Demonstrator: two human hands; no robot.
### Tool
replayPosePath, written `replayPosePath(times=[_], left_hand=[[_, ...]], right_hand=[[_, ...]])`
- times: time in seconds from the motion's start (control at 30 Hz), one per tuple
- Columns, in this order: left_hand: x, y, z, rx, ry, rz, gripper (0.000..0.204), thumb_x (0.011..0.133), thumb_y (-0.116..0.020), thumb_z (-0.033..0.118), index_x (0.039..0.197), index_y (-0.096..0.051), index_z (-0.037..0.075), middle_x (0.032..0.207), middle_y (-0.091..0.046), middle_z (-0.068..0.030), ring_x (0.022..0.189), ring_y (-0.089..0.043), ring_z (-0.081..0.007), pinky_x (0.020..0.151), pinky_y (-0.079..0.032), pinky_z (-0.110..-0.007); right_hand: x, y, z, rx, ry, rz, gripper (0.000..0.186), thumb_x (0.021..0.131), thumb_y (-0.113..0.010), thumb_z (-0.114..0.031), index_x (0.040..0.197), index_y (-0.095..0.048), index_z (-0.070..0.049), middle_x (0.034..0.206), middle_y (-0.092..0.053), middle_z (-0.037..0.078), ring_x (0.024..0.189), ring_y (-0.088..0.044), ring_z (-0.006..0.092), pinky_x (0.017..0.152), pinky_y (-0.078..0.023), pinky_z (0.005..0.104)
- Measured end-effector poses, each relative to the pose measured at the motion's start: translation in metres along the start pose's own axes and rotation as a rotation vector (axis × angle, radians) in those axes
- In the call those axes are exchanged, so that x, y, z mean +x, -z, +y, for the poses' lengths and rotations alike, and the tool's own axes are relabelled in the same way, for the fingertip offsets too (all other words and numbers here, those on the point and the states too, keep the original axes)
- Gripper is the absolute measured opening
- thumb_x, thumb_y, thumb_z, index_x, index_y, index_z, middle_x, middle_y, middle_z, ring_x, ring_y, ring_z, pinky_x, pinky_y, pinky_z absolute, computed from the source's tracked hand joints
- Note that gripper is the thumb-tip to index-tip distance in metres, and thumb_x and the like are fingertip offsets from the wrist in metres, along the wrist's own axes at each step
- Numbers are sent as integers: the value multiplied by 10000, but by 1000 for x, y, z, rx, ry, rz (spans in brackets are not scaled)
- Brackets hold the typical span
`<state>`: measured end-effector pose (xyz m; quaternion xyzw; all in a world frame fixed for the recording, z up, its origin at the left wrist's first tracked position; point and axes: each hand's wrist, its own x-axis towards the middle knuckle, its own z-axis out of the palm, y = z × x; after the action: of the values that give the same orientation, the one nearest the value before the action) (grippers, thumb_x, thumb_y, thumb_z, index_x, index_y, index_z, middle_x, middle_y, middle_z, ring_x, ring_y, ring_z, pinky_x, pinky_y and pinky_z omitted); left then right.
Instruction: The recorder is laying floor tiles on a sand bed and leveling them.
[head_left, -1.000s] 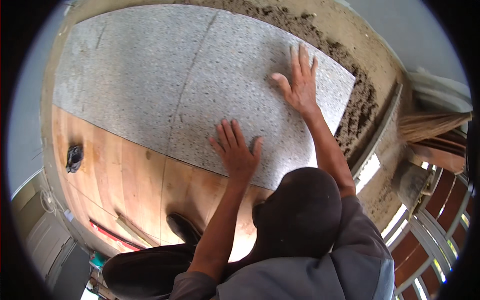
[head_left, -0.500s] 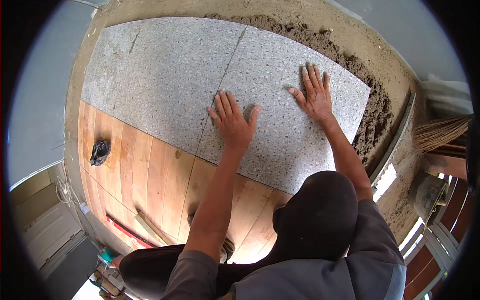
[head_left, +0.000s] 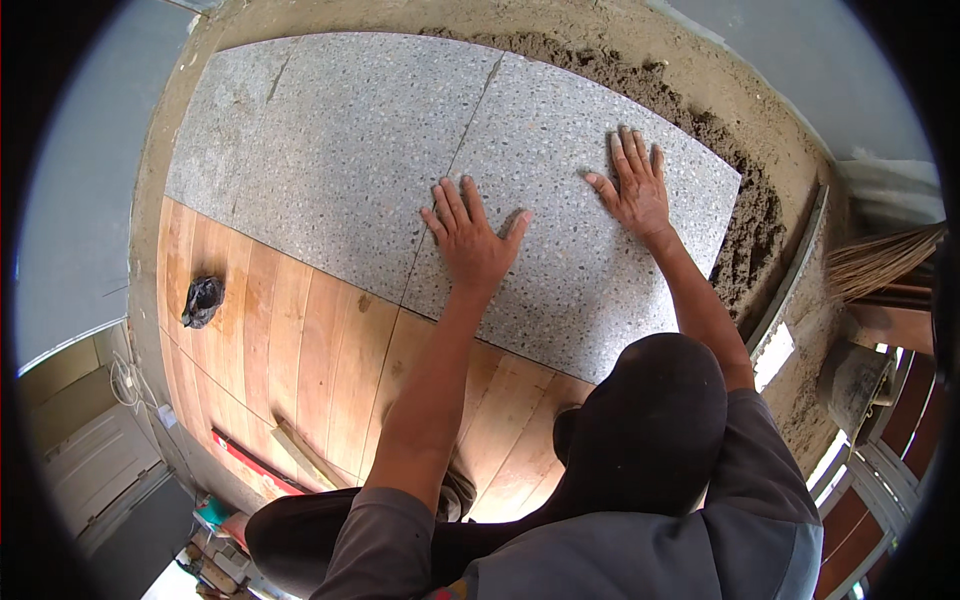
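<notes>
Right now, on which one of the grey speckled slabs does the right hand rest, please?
The rightmost slab: the right hand lies wholly on it, right of the seam. The neighbouring slab lies left of that seam.

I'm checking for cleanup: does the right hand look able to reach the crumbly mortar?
Likely yes: the right hand rests on the speckled tile, and nothing visible blocks its way to the crumbly mortar.

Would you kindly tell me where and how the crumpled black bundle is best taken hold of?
The black bundle is probably best pinched around its middle from above, with the left hand, the nearer one, coming in from its right: it is a compact, crumpled lump on the wood-look floor, and nothing lies against it.
</notes>
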<state>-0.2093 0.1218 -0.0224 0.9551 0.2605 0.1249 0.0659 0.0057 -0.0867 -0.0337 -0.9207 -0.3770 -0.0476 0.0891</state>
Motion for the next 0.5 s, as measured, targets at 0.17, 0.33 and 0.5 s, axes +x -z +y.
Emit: replayPosePath(times=[0.17, 0.33, 0.5], left_hand=[[-3, -7, -1, 0, 5, -20, 1108, 953, -574, 768, 1622, -328, -80, 1677, -256, -385, 1600, -177, -515, 1264, -63, -705], [-6, -7, -1, 14, 4, -44, 1105, 960, -566, 764, 1628, -318, -80, 1676, -256, -390, 1603, -173, -516, 1267, -59, -702], [-3, -1, 2, 4, 23, -84, 1101, 965, -566, 758, 1632, -310, -79, 1668, -258, -403, 1604, -174, -515, 1272, -46, -695]], right_hand=[[0, 7, 13, 59, 30, 109, 969, 1036, -320, -777, 1675, -306, -49, 1750, -263, 194, 1644, -178, 346, 1328, -61, 570], [-13, 8, 15, -3, -42, 47, 971, 1039, -295, -774, 1692, -254, -56, 1763, -226, 193, 1644, -176, 353, 1328, -56, 564], [-5, -3, 39, 76, -131, 82, 982, 1038, -296, -775, 1681, -262, -34, 1745, -267, 204, 1635, -201, 362, 1334, -99, 530]])
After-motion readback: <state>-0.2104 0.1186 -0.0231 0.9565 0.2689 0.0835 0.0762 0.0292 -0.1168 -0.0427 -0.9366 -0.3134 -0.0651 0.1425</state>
